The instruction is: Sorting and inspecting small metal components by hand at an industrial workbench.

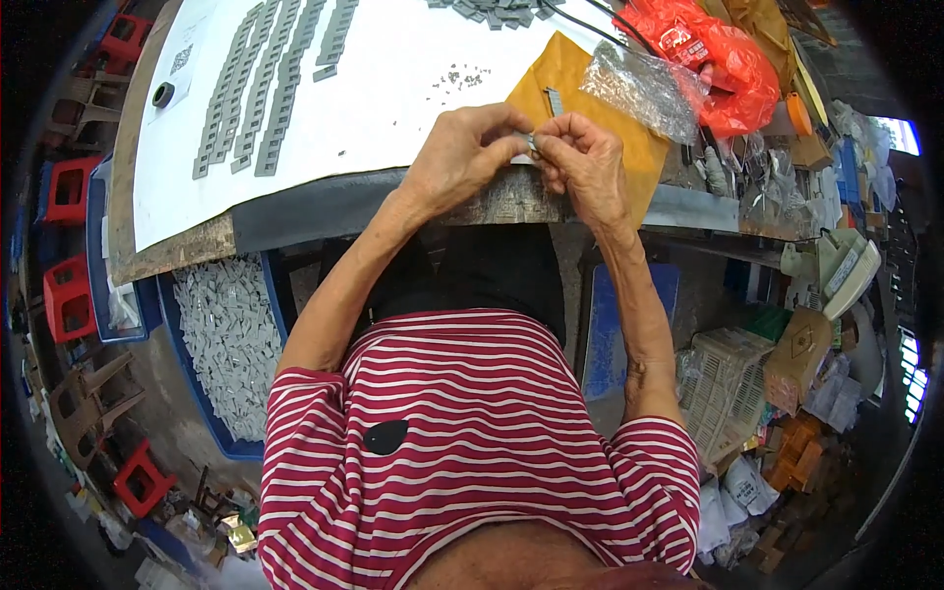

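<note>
At the table's front edge my left hand and my right hand meet, fingertips pinched together on a small grey piece. Most of that piece is covered by my fingers, so its exact kind does not show. Just beyond my right hand a thin grey strip-like piece lies on a yellow-orange envelope. Past my left hand, tiny dark bits are scattered over the white table covering.
Long rows of grey pieces stand on the left of the table, near a roll of black tape. A grey heap lies at the back. Clear plastic wrap and a red bag sit right. Below left stands a blue bin of grey parts.
</note>
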### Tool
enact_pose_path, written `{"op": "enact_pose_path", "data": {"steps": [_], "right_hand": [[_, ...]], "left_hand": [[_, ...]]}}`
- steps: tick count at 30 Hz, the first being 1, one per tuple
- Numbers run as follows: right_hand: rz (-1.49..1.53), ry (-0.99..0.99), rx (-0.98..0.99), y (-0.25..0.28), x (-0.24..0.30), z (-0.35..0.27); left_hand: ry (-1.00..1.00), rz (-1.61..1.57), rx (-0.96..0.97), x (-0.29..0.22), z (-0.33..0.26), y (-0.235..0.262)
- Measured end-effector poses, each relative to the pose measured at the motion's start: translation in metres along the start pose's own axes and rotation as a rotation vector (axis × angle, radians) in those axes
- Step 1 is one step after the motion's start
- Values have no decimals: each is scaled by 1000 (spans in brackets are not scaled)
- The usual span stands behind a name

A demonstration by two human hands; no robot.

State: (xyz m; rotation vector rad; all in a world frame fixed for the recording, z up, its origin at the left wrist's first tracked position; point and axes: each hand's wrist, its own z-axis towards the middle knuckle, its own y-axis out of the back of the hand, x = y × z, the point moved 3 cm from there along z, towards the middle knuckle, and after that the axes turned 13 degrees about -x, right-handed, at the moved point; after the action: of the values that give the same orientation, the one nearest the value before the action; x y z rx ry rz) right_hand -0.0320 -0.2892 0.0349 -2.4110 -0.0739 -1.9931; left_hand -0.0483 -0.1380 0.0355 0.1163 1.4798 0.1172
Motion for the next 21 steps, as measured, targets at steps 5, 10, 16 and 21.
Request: {"op": "enact_pose_path", "data": {"steps": [5, 10, 16, 21], "right_hand": [[-79, -2, 1, -7, 8, -2], [-39, 26, 100, -14, 10, 2], [28, 7, 83, -17, 17, 1], [31, 32, 55, 2, 16, 6]], "left_hand": [[-353, 314, -61, -3, -3, 5], [-482, 370, -114, -11, -6, 19], [-287, 445, -191, 2, -5, 69], [-369, 648, -373, 37, 4, 131]]}}
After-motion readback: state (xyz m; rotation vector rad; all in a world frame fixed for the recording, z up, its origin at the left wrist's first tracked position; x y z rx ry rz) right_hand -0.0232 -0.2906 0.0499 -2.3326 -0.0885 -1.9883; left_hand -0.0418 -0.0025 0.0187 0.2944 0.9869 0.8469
